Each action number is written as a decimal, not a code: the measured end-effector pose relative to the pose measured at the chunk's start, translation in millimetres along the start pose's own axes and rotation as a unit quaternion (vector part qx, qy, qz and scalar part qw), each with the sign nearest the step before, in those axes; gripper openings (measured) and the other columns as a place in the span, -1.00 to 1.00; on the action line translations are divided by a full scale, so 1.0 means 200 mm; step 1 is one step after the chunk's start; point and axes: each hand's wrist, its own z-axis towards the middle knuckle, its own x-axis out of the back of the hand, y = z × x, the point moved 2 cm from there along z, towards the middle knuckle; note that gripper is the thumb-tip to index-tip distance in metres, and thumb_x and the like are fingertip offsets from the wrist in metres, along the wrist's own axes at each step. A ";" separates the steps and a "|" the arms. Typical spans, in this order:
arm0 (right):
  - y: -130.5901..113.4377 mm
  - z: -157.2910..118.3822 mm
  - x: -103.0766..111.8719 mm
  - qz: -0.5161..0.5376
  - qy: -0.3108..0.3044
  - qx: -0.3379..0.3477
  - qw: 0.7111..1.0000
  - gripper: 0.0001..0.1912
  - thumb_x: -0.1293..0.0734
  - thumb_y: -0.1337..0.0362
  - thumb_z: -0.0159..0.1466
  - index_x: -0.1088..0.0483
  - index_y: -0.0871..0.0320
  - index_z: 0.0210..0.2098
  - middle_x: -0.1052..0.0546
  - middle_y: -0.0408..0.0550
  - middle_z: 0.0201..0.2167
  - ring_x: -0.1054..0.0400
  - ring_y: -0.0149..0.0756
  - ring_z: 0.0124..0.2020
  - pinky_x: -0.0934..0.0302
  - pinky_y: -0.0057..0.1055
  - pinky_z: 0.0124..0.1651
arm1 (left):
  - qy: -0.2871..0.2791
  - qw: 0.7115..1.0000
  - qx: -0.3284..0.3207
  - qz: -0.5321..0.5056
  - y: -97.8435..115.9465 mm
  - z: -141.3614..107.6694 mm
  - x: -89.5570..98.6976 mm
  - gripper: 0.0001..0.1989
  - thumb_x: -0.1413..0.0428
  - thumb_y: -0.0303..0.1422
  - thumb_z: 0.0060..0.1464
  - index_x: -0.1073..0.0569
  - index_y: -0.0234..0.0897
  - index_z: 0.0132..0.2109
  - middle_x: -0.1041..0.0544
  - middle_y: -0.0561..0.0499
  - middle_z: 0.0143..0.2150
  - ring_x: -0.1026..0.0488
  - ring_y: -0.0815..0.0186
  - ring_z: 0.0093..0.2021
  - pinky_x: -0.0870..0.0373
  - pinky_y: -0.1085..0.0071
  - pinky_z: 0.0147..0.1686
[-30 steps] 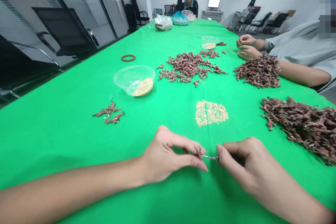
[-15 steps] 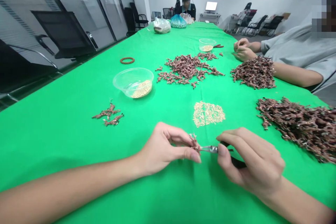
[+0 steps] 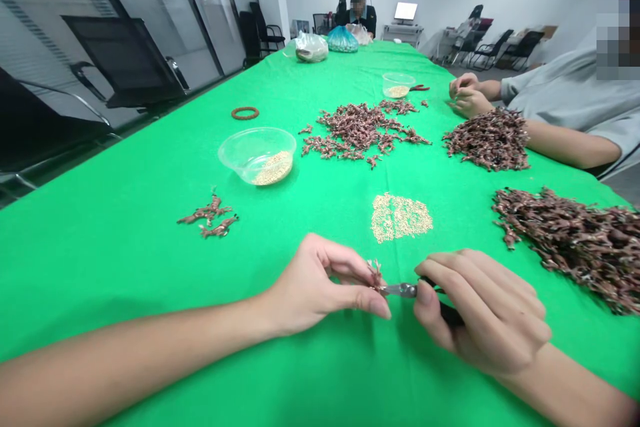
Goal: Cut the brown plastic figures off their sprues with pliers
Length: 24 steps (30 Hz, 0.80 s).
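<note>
Copper-coloured sprig (image 3: 375, 273) pinched between thumb and fingertips of left hand (image 3: 320, 287), held just above green tablecloth (image 3: 125, 293), not touching it. Right hand (image 3: 483, 312) clenched around black-handled pliers (image 3: 400, 290), steel nose against base of sprig (exact bite too small to tell). Both hands close together, near edge of table.

Just ahead of hands: loose patch of pale grains (image 3: 400, 217), lying straight on cloth. Further left: clear plastic bowl (image 3: 257, 157) with pale grains inside, small cluster of copper sprigs (image 3: 207, 215) nearer table edge, copper-coloured ring (image 3: 245, 113) beyond bowl. Right of hands: large heap of sprigs (image 3: 565, 250). Further up that side: second heap (image 3: 487, 140) beside co-worker's hands (image 3: 465, 97), curled together at table edge, grip on anything unclear. Mid-table: wide spread of sprigs (image 3: 365, 130). Past that: smaller clear bowl (image 3: 399, 85) with grains, just beside red-handled pliers (image 3: 420, 87). Far end: white plastic bag (image 3: 311, 48), blue plastic bag (image 3: 343, 40), seated person (image 3: 359, 7) behind them
</note>
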 end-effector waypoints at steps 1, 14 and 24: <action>0.00 0.00 0.00 0.001 -0.002 -0.006 1.000 -0.92 -0.36 0.41 0.21 -0.46 0.29 -0.28 -0.54 0.02 -0.46 -0.37 -0.29 -0.47 -0.29 -0.32 -0.37 | 0.000 1.000 -0.001 0.000 0.00 0.00 0.00 -0.80 -0.45 -0.53 -0.28 -0.62 -0.36 -0.42 -0.69 -0.03 -0.36 -0.63 0.27 -0.37 -0.57 0.48 -0.34; -0.01 0.00 0.00 0.029 -0.008 -0.034 0.999 -0.95 -0.34 0.43 0.23 -0.44 0.27 -0.29 -0.52 -0.01 -0.47 -0.36 -0.32 -0.47 -0.24 -0.37 -0.39 | -0.010 1.000 -0.017 0.004 -0.01 0.01 0.00 -0.81 -0.45 -0.53 -0.25 -0.64 -0.33 -0.40 -0.70 -0.01 -0.34 -0.64 0.29 -0.34 -0.56 0.50 -0.29; -0.02 -0.04 -0.02 0.340 -0.349 -0.431 0.759 -0.50 -0.14 0.16 0.43 -0.34 0.16 -0.60 -0.31 -0.24 -0.78 -0.05 -0.52 -0.80 0.14 -0.51 -0.75 | 0.026 0.974 -0.142 0.176 0.01 -0.03 -0.03 -0.90 -0.40 -0.41 -0.10 -0.69 -0.32 -0.36 -0.70 -0.07 -0.31 -0.66 0.14 -0.23 -0.60 0.34 -0.10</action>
